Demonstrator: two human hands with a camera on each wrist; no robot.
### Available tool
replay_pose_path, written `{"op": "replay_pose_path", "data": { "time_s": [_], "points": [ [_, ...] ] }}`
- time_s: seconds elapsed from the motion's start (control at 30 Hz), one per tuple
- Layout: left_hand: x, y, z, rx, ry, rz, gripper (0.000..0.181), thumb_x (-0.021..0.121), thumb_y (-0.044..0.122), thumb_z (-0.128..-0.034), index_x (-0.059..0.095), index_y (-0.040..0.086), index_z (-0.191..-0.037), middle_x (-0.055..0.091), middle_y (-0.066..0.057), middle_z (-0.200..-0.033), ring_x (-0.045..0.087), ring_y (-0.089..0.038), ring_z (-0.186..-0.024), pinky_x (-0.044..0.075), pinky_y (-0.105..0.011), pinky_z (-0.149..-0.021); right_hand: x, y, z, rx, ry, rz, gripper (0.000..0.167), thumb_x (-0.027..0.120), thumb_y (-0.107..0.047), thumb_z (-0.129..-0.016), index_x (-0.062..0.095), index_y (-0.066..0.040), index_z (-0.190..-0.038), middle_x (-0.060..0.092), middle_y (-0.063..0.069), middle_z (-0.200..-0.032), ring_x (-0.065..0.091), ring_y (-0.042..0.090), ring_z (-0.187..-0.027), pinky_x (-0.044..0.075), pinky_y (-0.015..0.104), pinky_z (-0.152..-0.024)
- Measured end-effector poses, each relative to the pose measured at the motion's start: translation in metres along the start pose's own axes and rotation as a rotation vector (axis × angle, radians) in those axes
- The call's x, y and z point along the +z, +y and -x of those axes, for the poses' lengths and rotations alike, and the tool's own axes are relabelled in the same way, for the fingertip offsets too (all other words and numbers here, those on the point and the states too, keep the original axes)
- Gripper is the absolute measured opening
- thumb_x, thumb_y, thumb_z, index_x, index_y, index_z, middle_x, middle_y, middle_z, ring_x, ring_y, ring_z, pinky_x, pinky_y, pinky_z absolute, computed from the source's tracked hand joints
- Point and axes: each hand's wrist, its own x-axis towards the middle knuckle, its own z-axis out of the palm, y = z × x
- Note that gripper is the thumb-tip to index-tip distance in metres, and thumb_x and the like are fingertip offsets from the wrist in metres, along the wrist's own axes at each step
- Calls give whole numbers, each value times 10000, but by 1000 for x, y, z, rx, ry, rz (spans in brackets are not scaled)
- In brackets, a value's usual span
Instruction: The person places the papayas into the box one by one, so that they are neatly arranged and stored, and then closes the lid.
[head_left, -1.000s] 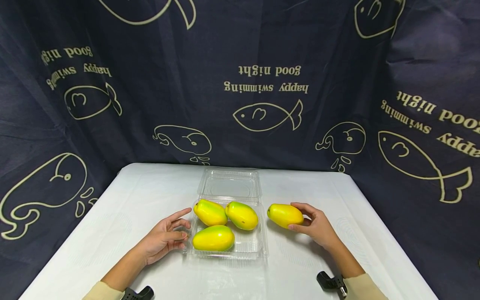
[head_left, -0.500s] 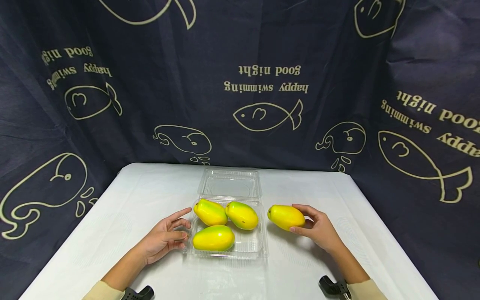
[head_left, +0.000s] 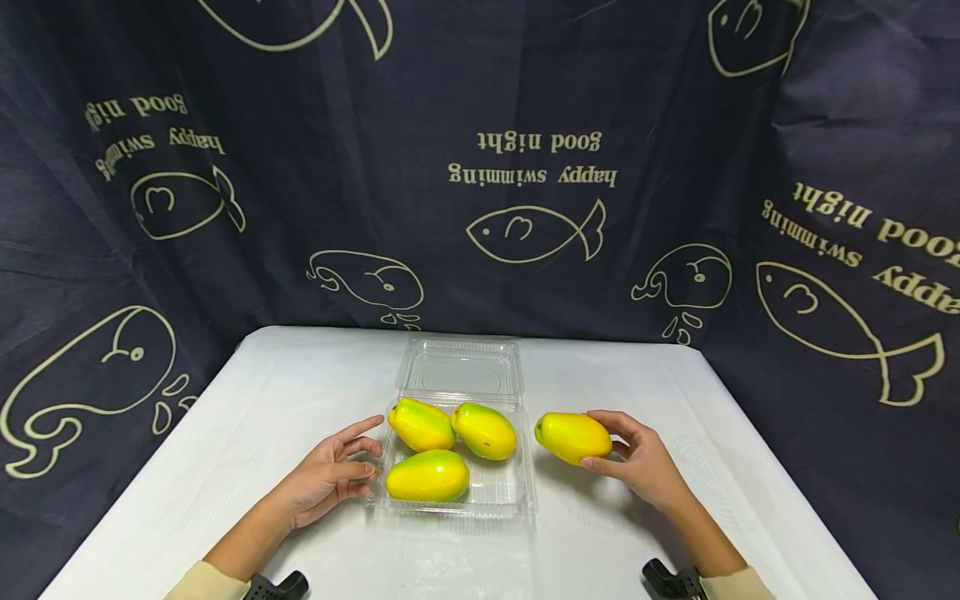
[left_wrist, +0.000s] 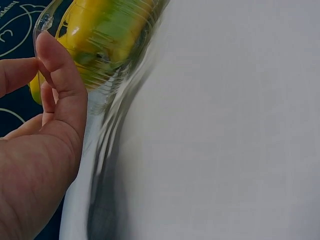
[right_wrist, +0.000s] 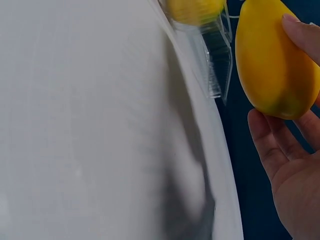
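Observation:
A clear plastic box [head_left: 495, 487] stands on the table with its hinged lid folded back. In it lie several yellow-green papayas: one back left [head_left: 422, 426], one back right [head_left: 484, 432], one at the front [head_left: 427, 477]. At the box's left side is my left hand [head_left: 330, 477], its thumb and a finger pinching the rim [left_wrist: 46, 22]. To the right of the box, my right hand [head_left: 641, 458] grips another papaya [head_left: 572, 437] by its thicker end, thumb in front and fingers behind. The fruit's narrow end points at the box. Some right fingers are hidden behind it.
The open lid [head_left: 459, 369] lies toward the table's back edge. A white cloth [head_left: 300, 375] covers the table. Dark blue curtains [head_left: 525, 300] with fish drawings rise behind and along both sides. Both wrists wear black straps [head_left: 671, 579].
My right hand and the papaya it holds have shifted slightly right and toward me. The left hand, the box and the papayas inside stay in place.

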Motion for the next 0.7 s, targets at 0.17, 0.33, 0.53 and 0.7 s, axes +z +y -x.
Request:
{"op": "replay_pose_path", "data": {
  "time_s": [0.17,0.33,0.53,0.7],
  "points": [
    [0,0,0,-1,-1,-4,795,524,-93,-993,82,43,-1640,550,3,-1150,642,-83,-829,612,-219,-700,1,-3,1,-13,-10,-10,594,867,-47,-796,630,-69,-1340,657,135,-1330,625,20,-1151,590,206,-905],
    [0,0,0,-5,4,-10,803,534,-89,-989,82,41,-1640,552,4,-1149,642,-82,-829,612,-219,-699,4,-7,2,-26,-21,-27,589,864,-41,-798,630,-52,-1339,667,87,-1322,628,36,-1156,585,202,-920],
    [0,0,-1,-9,9,-12,820,554,-81,-983,76,39,-1640,554,4,-1149,644,-75,-828,611,-216,-698,7,-10,3,-16,-30,-64,599,866,-27,-789,636,-60,-1342,670,35,-1313,642,68,-1142,590,216,-921],
    [-1,0,-1,-7,5,-11,826,560,-76,-982,74,41,-1640,552,4,-1147,645,-73,-827,611,-215,-699,10,-10,3,-24,-38,-87,612,863,-8,-785,626,-40,-1349,657,28,-1307,640,89,-1121,597,229,-919]
  ]
}}
